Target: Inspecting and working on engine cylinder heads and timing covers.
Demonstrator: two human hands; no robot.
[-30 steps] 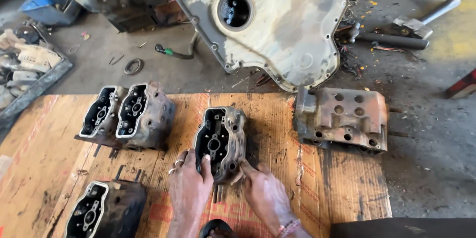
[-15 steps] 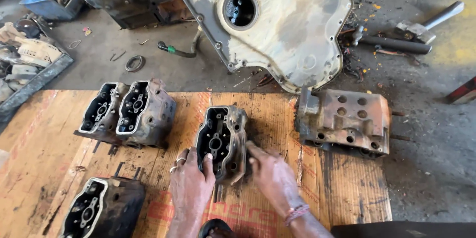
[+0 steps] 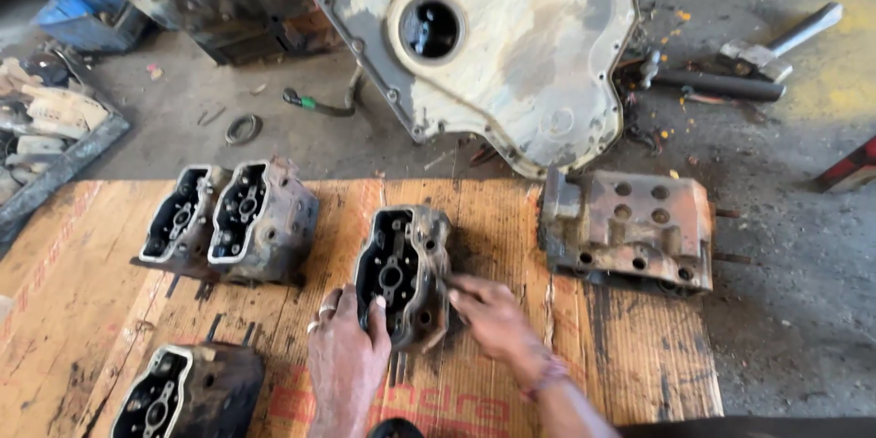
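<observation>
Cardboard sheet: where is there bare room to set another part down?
The cardboard is bare at its left edge, beside the paired engine heads, and along the front right below the flat rusty block. The middle is crowded: both hands flank the centre head.

Bright daylight, strongest at upper right; soft shadows, sharp focus, slight edge distortion.
</observation>
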